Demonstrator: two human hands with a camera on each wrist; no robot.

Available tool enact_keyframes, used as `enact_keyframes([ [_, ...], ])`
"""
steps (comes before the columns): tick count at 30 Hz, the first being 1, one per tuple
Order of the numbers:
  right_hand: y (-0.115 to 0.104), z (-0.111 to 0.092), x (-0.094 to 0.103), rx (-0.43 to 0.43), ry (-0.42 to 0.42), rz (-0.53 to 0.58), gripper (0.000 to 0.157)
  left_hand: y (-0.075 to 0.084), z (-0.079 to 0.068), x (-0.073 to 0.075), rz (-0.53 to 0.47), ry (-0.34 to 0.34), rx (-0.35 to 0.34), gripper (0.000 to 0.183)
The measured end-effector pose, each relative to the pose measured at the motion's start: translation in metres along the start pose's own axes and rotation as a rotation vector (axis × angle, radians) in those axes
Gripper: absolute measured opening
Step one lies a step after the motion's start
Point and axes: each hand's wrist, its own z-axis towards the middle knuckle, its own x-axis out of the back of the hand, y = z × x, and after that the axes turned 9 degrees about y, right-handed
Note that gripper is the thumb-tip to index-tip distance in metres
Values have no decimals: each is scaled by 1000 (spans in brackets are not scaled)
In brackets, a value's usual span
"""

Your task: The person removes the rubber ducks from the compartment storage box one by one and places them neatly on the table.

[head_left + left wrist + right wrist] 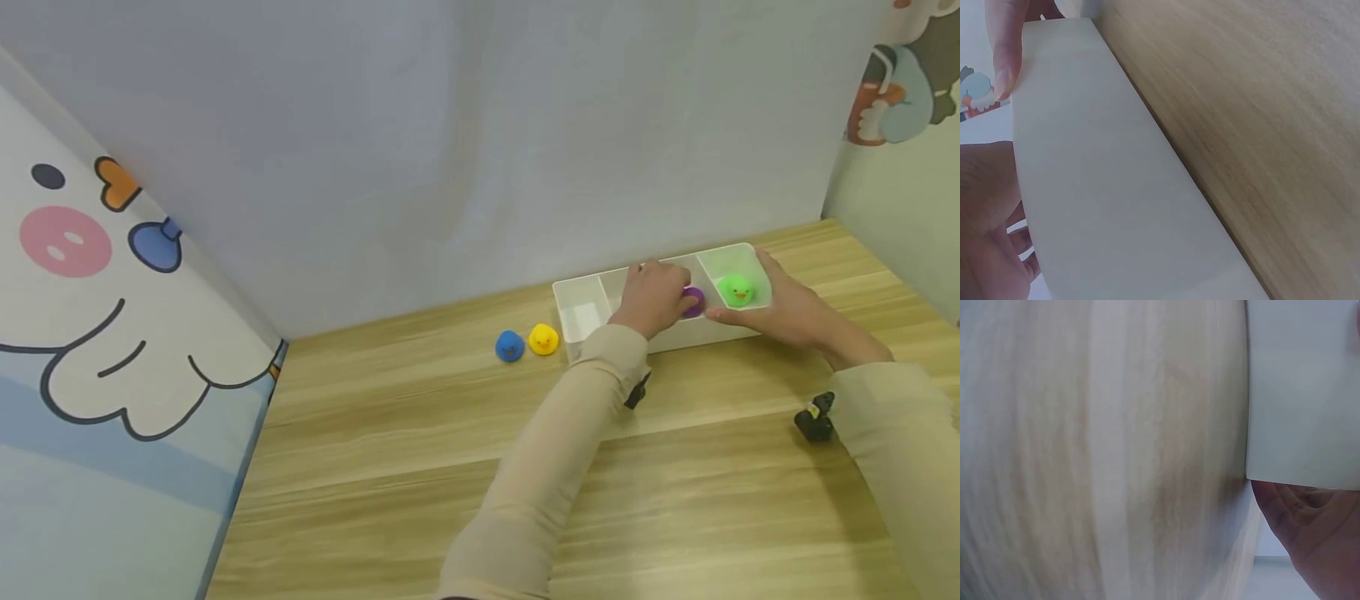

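Observation:
A white divided box [690, 333] stands near the back wall. My left hand [651, 293] reaches into its middle part and pinches a purple toy duck [694, 303], mostly hidden by the fingers. My right hand [798, 308] grips the box's right end, thumb on the front wall and fingers round the far side. In the right-end compartment sits a green toy duck [738, 290]. The left wrist view shows the box's long wall [1104, 156] with the left hand [988, 219] over its edge. In the right wrist view the right hand [1310, 528] is at the box's end.
Left of the box, a yellow toy duck [543, 339] and a blue toy duck [510, 346] stand side by side on the wooden table [390, 433]. A grey wall [375, 167] rises behind, and a panel with cartoon pictures [135, 350] borders the left side.

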Motion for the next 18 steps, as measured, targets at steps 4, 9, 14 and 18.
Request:
enact_keyframes([
  [4,-1,-1,1,-4,1,5,89,4,3,-3,19,-7,43,27],
  [9,-3,-4,1,-5,5,21,87,10,4,-4,29,0,101,30],
  [14,-2,-3,-1,-10,3,31,86,10,3,-2,17,-8,122,27],
  [18,1,-1,0,-22,-9,13,94,7,4,-2,-9,-1,110,25],
])
